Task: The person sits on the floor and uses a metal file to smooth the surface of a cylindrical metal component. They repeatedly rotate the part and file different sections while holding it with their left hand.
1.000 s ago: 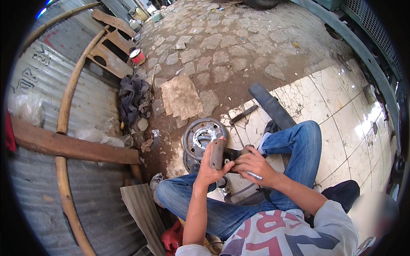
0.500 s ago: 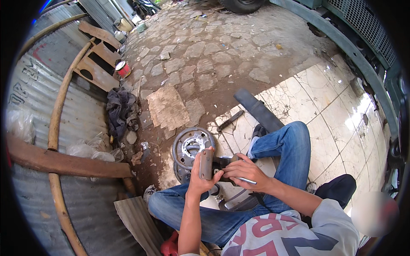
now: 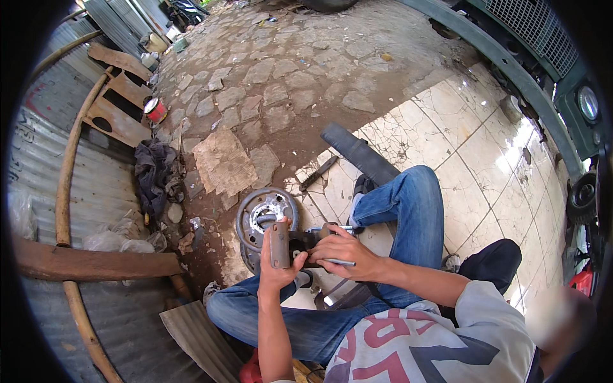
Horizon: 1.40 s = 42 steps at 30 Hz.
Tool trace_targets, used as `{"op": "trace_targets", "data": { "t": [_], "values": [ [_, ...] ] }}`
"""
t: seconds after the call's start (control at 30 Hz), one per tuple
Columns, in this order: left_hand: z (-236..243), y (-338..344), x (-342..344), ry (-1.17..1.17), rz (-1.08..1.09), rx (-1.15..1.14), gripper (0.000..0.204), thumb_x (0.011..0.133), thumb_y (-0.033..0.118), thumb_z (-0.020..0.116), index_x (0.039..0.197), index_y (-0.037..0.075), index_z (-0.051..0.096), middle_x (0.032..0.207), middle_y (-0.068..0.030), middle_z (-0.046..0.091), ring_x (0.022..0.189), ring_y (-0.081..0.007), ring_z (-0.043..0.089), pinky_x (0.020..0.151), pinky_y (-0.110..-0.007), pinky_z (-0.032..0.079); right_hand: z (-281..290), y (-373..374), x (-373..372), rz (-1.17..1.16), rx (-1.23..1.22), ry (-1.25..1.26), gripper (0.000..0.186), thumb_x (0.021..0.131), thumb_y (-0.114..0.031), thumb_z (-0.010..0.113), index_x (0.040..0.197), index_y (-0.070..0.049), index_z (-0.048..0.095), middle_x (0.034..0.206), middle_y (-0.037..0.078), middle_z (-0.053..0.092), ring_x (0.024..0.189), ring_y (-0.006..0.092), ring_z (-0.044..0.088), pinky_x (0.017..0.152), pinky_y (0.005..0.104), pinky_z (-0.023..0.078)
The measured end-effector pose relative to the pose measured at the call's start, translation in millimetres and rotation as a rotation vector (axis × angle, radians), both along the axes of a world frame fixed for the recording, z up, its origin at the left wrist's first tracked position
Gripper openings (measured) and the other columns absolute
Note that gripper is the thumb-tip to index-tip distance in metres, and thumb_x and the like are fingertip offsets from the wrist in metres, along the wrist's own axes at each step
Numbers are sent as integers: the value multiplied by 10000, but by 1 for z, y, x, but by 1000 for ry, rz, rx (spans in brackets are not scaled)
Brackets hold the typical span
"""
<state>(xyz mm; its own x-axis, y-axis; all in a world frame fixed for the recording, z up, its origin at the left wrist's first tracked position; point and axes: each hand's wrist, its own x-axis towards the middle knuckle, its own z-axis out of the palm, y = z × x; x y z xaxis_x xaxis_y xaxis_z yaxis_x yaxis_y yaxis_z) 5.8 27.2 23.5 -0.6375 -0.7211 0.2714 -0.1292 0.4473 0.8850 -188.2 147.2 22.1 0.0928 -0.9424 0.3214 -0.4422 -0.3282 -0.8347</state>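
- At the far left, a corrugated metal wall [image 3: 38, 319] stands behind an upright bamboo pole [image 3: 68, 185], with a brown wooden beam [image 3: 96, 260] crossing the pole.
- Clear plastic bags [image 3: 105, 241] lie just above the beam.
- Farther off, a brown board with cut-out openings [image 3: 131, 127] leans at the wall, a red tin [image 3: 154, 110] with a pale top just beside it.
- A dark crumpled cloth [image 3: 153, 172] lies on the ground near the wall; to its right is a ragged tan flat sheet [image 3: 223, 163].
- Past the seated person's feet, a round steel wheel-shaped part [image 3: 244, 220] with a holed bright centre lies behind the left hand.
- The left hand [image 3: 274, 274] is grasping a brown metal bracket [image 3: 280, 244], its flat holed face turned up, held above the lap between the bent legs.
- The right hand [image 3: 350, 252] has its fingers curled at the bracket's darker right portion, a slim grey rod [image 3: 338, 262] held in them and pointing out to the right.
- Beyond the hands, a narrow dark tool [image 3: 318, 173] lies near a long black bar [image 3: 361, 153].
- Cracked cream tiles [image 3: 460, 153] spread rightward, towards a vehicle's grey-green bumper [image 3: 498, 70] and round headlamp [image 3: 588, 103].
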Motion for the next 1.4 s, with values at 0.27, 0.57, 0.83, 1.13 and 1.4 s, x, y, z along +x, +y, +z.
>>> {"op": "trace_targets", "data": {
  "t": [0.27,0.57,0.83,1.13,1.4],
  "values": [
    [1,0,-4,5,24,46,806,775,250,834,1435,-15,455,1317,-164,554,1193,-276,573,1001,-367,464,3,-6,-1,-60,-144,100,165,903,-104,665,1061,-95,709,1073,54,711,1077,246,640,1123,528,315],
    [-2,0,4,-33,-2,-84,755,775,234,797,1408,-32,482,1317,-183,554,1202,-307,567,1036,-397,441,15,3,-1,-56,10,-151,145,895,-82,672,1031,-102,720,1053,40,717,1030,207,657,1118,508,337],
    [1,-3,3,25,0,80,785,804,302,791,1436,-22,457,1319,-174,568,1204,-269,565,1029,-386,444,10,9,10,-15,-64,116,228,846,-54,682,1062,-125,705,1113,33,697,1089,219,632,1124,535,339],
    [-4,-1,2,95,20,111,733,828,291,750,1413,-50,470,1300,-194,562,1208,-290,562,1031,-393,444,4,-4,9,5,-98,173,261,847,-56,695,1099,-125,699,1145,31,707,1070,222,653,1118,538,343],
    [-8,-4,0,64,30,45,749,847,347,736,1423,-48,464,1289,-205,562,1184,-312,573,1002,-405,460,9,-5,0,-1,-124,192,314,822,-69,714,1129,-133,682,1176,39,685,1117,215,628,1133,544,331]
  ]
}}
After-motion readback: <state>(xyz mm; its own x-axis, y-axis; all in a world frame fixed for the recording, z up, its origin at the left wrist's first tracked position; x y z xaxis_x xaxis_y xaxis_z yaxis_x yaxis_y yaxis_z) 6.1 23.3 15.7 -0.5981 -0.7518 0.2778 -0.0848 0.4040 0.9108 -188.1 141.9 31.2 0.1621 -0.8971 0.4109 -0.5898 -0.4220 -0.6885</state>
